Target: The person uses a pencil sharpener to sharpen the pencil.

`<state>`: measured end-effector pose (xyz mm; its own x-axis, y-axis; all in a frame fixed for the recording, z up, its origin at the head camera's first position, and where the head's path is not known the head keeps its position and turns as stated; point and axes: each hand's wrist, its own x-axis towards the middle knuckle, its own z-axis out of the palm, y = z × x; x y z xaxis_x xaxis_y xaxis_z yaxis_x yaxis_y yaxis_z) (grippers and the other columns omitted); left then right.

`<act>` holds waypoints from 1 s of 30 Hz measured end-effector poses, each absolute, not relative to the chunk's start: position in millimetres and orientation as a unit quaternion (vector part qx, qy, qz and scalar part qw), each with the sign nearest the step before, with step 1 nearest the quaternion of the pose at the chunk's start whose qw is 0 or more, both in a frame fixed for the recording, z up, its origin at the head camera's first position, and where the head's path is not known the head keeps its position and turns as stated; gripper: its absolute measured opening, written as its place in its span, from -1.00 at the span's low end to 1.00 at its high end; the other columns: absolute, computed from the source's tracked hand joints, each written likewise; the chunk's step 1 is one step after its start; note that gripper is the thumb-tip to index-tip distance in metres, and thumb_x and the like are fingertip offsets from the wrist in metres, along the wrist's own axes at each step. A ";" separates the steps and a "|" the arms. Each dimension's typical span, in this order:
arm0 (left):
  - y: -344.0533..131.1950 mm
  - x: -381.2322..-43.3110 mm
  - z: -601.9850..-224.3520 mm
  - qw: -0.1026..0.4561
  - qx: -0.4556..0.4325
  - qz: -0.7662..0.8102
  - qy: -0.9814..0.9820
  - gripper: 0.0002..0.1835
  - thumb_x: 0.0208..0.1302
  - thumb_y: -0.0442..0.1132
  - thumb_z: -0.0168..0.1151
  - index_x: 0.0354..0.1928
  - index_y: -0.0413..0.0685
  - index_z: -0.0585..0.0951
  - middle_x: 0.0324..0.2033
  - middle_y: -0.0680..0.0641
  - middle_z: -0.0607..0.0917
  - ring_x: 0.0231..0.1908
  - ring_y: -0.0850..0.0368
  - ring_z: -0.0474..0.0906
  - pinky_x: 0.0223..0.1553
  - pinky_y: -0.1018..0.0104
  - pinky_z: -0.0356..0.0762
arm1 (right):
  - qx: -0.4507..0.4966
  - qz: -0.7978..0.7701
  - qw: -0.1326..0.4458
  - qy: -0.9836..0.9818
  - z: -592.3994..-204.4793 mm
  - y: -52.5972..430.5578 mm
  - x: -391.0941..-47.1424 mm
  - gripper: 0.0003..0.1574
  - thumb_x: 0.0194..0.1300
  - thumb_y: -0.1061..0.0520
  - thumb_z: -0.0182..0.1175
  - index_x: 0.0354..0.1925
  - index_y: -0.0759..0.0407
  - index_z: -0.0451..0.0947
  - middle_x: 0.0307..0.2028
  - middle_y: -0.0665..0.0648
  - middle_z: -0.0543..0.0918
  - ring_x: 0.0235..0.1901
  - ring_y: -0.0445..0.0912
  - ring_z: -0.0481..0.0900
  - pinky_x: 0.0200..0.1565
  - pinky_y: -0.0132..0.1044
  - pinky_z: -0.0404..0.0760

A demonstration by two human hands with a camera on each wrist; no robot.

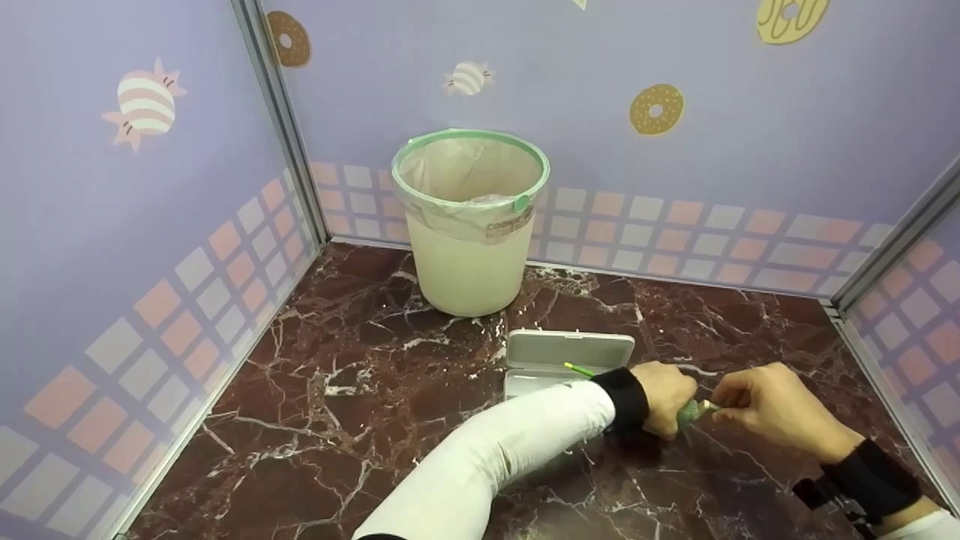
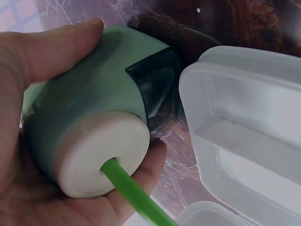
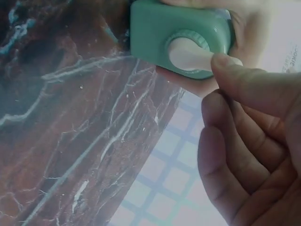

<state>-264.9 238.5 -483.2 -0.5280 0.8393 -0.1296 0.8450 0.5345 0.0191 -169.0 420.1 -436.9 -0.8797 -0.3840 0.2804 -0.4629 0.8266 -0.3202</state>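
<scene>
My left hand [image 1: 664, 394] grips a green hand-crank pencil sharpener [image 2: 94, 84], thumb on one side and fingers underneath. A green pencil [image 2: 134, 195] sticks out of the hole in the sharpener's pale round front; its yellow-green end shows above the left wrist in the head view. On the sharpener's back is a white crank handle [image 3: 193, 55], its knob pinched between the thumb and forefinger of my right hand [image 1: 784, 409]. A dark see-through section [image 2: 160, 89] sits in the sharpener's side. In the head view the left hand hides most of the sharpener.
Just left of the hands lies an opened white pencil case [image 1: 570, 349], lid raised, partly behind the left sleeve. A cream bin [image 1: 472, 262] with a green rim and plastic liner stands further back. Small pale crumbs dot the marbled tabletop [image 1: 300, 465]. Patterned panels [image 1: 585, 150] enclose it.
</scene>
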 end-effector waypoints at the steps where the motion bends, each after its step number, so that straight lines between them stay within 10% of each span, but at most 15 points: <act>1: 237.1 -263.1 -480.8 0.058 0.481 -0.024 0.874 -0.66 -0.02 0.04 0.66 -0.27 0.32 0.64 -0.28 0.24 0.79 -0.26 0.23 0.71 -0.23 0.28 0.70 | 0.219 0.190 0.103 -0.951 -436.1 420.2 -169.8 -0.66 0.01 0.24 0.75 -0.42 -0.12 0.80 -0.51 -0.18 0.82 -0.53 -0.47 0.62 -0.44 -0.46 0.63; 30: 222.4 -248.4 -464.4 0.058 0.465 -0.030 0.883 -0.39 0.07 0.17 0.73 0.10 0.30 0.63 -0.06 0.24 0.79 -0.09 0.26 0.72 0.00 0.37 0.72 | 0.142 0.191 0.108 -0.965 -502.6 420.0 -191.9 -0.73 -0.01 0.25 0.67 -0.48 -0.08 0.78 -0.51 -0.17 0.79 -0.47 -0.35 0.59 -0.32 -0.27 0.59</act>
<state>-248.4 222.4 -464.4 -0.5612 0.8175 -0.1298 0.8243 0.5661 0.0013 -191.9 420.0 -502.6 -0.9365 -0.2318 0.2632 -0.3146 0.8870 -0.3381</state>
